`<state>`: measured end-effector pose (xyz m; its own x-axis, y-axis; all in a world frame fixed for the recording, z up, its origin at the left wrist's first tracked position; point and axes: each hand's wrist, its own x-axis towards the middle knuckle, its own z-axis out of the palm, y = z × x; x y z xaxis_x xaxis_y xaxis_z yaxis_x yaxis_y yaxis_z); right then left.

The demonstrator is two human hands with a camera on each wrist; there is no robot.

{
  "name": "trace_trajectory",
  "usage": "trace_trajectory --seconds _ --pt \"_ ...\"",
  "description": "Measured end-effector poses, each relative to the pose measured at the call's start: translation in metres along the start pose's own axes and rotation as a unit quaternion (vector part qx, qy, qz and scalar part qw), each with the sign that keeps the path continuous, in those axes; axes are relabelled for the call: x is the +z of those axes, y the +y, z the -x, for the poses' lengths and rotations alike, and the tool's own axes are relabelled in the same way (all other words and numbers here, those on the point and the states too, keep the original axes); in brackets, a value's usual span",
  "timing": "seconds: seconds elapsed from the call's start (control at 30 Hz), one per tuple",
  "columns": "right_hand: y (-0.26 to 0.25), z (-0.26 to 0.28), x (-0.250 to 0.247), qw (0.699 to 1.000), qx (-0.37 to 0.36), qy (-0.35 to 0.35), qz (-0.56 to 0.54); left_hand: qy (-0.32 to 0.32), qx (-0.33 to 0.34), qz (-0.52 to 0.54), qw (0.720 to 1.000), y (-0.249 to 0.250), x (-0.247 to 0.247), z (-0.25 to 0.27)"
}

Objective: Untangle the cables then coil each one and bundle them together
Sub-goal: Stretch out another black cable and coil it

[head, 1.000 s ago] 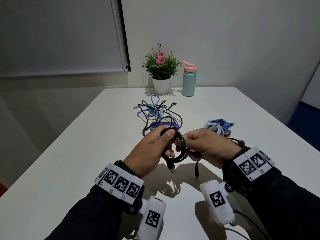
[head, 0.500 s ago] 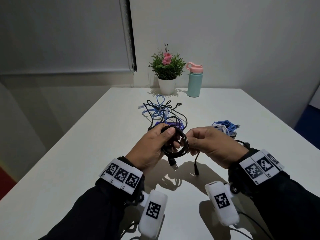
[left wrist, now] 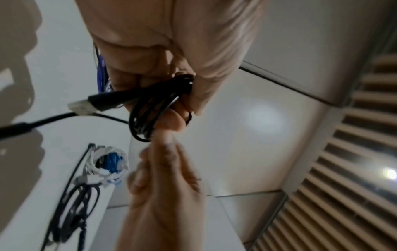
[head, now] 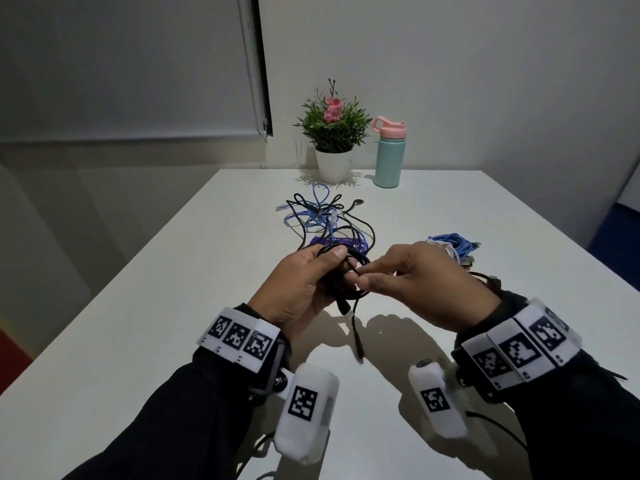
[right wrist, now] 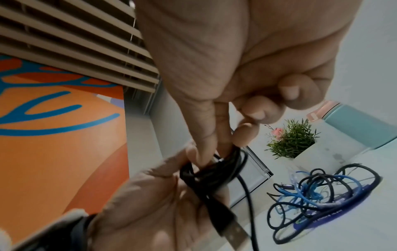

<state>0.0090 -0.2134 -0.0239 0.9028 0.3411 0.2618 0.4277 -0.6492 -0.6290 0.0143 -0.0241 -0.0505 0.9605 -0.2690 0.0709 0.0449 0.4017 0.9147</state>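
Here, black cable coil (head: 346, 271) between left fingers (head: 337, 252)

Things at the far end of the table

A small green plant (head: 332, 128) with pink flowers sits in a white pot. Just to its right stands a light green bottle (head: 388, 161) with a pink lid. Both are on the white table (head: 138, 323). Window blinds (right wrist: 75, 44) hang by the wall.

Dim overhead light, blurred wrist views

The right hand (right wrist: 236, 68) pinches the black cable coil (right wrist: 214, 171) that the left hand (right wrist: 154, 203) grips.
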Motion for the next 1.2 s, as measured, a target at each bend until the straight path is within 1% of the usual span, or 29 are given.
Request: trace_trajectory --seconds 0.07,0.1,0.13,0.17,0.2,0.27,0.33,0.4,0.43,0.47,0.53,0.6,0.67,0.73,0.77,0.87,0.9,0.93,0.97,1.07,1.13,1.17,1.2 --pt "0.002 0.0 0.004 1.0 -0.015 -0.012 0.018 -0.037 -0.006 0.006 0.999 0.002 0.002 0.004" --pt "0.004 -0.001 0.006 1.0 -0.017 -0.012 -0.003 -0.05 -0.005 0.013 0.999 0.003 0.002 0.005" --pt "0.004 -0.001 0.006 0.998 -0.011 -0.009 -0.06 -0.056 -0.004 0.029 0.998 0.004 0.003 0.004" --pt "0.005 -0.001 0.007 0.99 -0.002 -0.002 -0.143 -0.056 0.0 0.046 0.997 0.006 0.002 0.004" --pt "0.006 -0.002 0.006 0.975 0.006 0.004 -0.223 -0.05 0.005 0.058 0.997 0.008 0.002 0.003" --pt "0.006 -0.004 0.005 0.939 0.018 0.004 -0.344 -0.021 0.017 0.057 0.998 0.01 0.0 0.001" --pt "0.006 -0.004 0.001 0.894 0.032 -0.013 -0.447 0.002 0.019 0.014 1.0 0.009 -0.002 0.0" --pt "0.007 -0.004 -0.002 0.859 0.043 -0.02 -0.51 0.007 0.012 -0.04 0.999 0.007 -0.001 0.001" --pt "0.008 -0.004 -0.003 0.85 0.055 -0.019 -0.524 0.008 0.012 -0.062 0.998 0.007 0.001 0.001" --pt "0.009 -0.004 -0.003 0.849 0.069 -0.017 -0.524 0.006 0.012 -0.076 0.997 0.008 0.001 0.001" --pt "0.01 -0.006 -0.002 0.865 0.09 -0.013 -0.493 -0.007 0.014 -0.073 0.997 0.011 0.0 0.002" --pt "0.012 -0.009 -0.001 0.887 0.099 -0.018 -0.451 -0.026 0.025 -0.03 0.999 0.012 -0.002 0.001" --pt "0.015 -0.008 0.002 0.893 0.119 -0.036 -0.432 -0.049 0.03 0.007 0.998 0.008 -0.001 0.002" --pt "0.016 -0.006 0.007 0.882 0.143 -0.07 -0.443 -0.061 0.031 -0.003 0.998 0.003 -0.001 0.004" --pt "0.016 -0.005 0.009 0.87 0.155 -0.087 -0.459 -0.061 0.034 -0.019 0.997 0.001 -0.002 0.003" --pt "0.015 -0.004 0.005 0.821 0.174 -0.111 -0.532 -0.057 0.055 -0.081 0.994 0.002 -0.003 0.002" --pt "0.016 -0.003 0.004 0.813 0.173 -0.11 -0.544 -0.064 0.057 -0.09 0.992 0.003 -0.004 0.002" --pt "0.016 -0.004 0.003 0.817 0.17 -0.104 -0.541 -0.077 0.053 -0.094 0.991 0.004 -0.006 0.003" --pt "0.015 -0.004 0.003 0.829 0.166 -0.095 -0.526 -0.089 0.04 -0.095 0.991 0.007 -0.008 0.003" --pt "0.014 -0.003 0.007 0.888 0.137 -0.08 -0.432 -0.113 -0.044 -0.101 0.987 0.011 -0.01 0.006" --pt "0.01 -0.002 0.014 0.933 0.105 -0.092 -0.332 -0.123 -0.092 -0.176 0.972 0.009 -0.008 0.009" --pt "0.009 -0.002 0.017 0.95 0.092 -0.096 -0.283 -0.133 -0.1 -0.223 0.961 0.007 -0.007 0.01" --pt "0.009 -0.002 0.019 0.96 0.084 -0.094 -0.251 -0.144 -0.095 -0.251 0.953 0.005 -0.007 0.011"
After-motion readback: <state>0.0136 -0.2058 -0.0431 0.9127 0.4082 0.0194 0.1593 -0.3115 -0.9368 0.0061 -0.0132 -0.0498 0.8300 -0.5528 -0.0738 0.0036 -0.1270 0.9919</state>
